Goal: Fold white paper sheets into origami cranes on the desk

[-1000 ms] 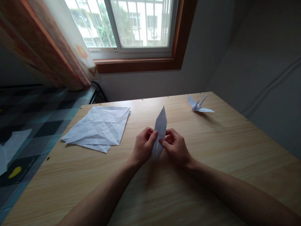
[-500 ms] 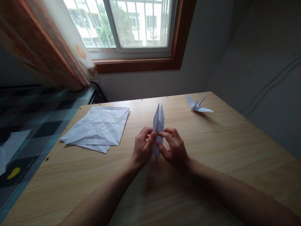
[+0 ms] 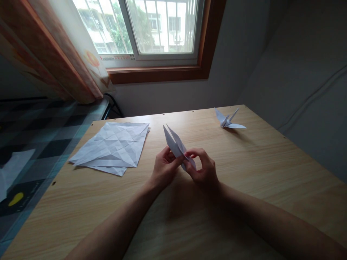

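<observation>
Both my hands hold a narrow folded white paper piece (image 3: 175, 143) above the middle of a wooden table (image 3: 244, 173). My left hand (image 3: 163, 169) pinches its left side with thumb and fingers. My right hand (image 3: 203, 168) pinches its lower right end, fingers curled round it. The paper's two pointed tips lean up and to the left, slightly apart. A finished white paper crane (image 3: 228, 120) stands near the table's far right edge, well away from both hands.
A stack of creased white paper sheets (image 3: 112, 147) lies on the table's left part. Beyond the table's left edge is a checkered bed cover (image 3: 40, 141). A window with a wooden sill and a curtain (image 3: 62, 61) is behind.
The folded paper stood nearly upright before; now it is tilted to the left and its two tips have parted. Both hands kept their grip and shifted only slightly.
</observation>
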`<state>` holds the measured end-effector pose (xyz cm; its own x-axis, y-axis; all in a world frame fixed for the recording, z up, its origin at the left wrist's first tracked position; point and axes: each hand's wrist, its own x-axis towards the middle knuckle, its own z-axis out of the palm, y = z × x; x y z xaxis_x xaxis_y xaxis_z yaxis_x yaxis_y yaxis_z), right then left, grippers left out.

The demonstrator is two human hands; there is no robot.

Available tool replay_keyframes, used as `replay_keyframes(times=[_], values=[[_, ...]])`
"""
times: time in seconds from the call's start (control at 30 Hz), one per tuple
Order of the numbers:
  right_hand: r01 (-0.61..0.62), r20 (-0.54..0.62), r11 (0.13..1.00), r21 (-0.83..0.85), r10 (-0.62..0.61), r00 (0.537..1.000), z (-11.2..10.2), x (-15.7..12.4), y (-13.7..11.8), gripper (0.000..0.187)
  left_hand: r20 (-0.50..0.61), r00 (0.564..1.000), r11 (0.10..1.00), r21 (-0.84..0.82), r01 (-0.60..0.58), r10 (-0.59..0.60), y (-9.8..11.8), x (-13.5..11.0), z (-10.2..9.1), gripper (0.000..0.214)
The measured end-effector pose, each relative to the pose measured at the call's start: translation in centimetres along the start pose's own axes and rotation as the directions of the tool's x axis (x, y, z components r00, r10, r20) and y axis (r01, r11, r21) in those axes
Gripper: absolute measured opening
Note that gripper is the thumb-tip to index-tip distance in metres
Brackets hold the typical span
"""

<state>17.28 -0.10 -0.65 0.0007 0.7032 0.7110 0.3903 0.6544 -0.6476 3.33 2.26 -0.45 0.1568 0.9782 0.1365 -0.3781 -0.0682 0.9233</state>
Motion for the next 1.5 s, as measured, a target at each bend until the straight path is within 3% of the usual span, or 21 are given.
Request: replay_keyframes(times=[0.13, 0.27, 0.43, 0.7, 0.87, 1.07, 1.23, 1.4, 1.5], values=[[-0.11, 0.006, 0.994, -0.003, 0.11, 0.994, -0.2, 0.1, -0.3, 0.018, 0.043, 0.997, 0.998, 0.0, 0.058, -0.057, 0.2, 0.0, 0.0, 0.028], [-0.291, 0.018, 0.954, 0.072, 0.29, 0.957, -0.2, 0.3, -0.6, 0.012, 0.039, 0.994, 0.995, 0.028, 0.097, -0.098, -0.2, 0.0, -0.5, 0.026], [-0.452, 0.061, 0.88, 0.145, 0.448, 0.892, 0.1, 0.4, 0.1, 0.022, -0.045, 0.995, 0.988, 0.118, 0.097, -0.092, -0.4, 0.1, -0.7, 0.023], [-0.595, 0.358, 0.79, 0.149, 0.518, 0.777, 0.0, 0.1, 1.0, 0.019, -0.193, 0.981, 0.98, 0.191, 0.061, -0.023, 0.0, 0.2, -0.6, 0.025], [-0.719, 0.485, 0.626, 0.302, 0.549, 0.681, 0.2, 0.4, 1.2, 0.027, -0.23, 0.973, 0.981, 0.19, 0.046, -0.001, -0.1, 0.3, -0.5, 0.024], [-0.712, 0.498, 0.59, 0.38, 0.518, 0.695, 0.0, 0.6, 1.4, 0.028, -0.108, 0.994, 0.978, 0.209, 0.028, -0.006, -0.2, 0.2, -0.7, 0.028], [-0.651, 0.377, 0.622, 0.435, 0.531, 0.759, -0.1, 1.0, 1.3, 0.033, 0.024, 0.999, 0.964, 0.264, 0.039, -0.046, 0.2, -0.3, -0.3, 0.027], [-0.6, 0.336, 0.622, 0.503, 0.499, 0.799, 0.1, 1.1, 1.3, 0.03, -0.018, 0.997, 0.987, 0.14, 0.083, -0.081, 0.1, -0.5, 0.1, 0.04], [-0.586, 0.334, 0.648, 0.486, 0.482, 0.81, 0.0, 1.0, 1.7, 0.025, -0.062, 0.998, 0.986, 0.165, 0.004, 0.006, 0.1, -0.5, 0.1, 0.05]])
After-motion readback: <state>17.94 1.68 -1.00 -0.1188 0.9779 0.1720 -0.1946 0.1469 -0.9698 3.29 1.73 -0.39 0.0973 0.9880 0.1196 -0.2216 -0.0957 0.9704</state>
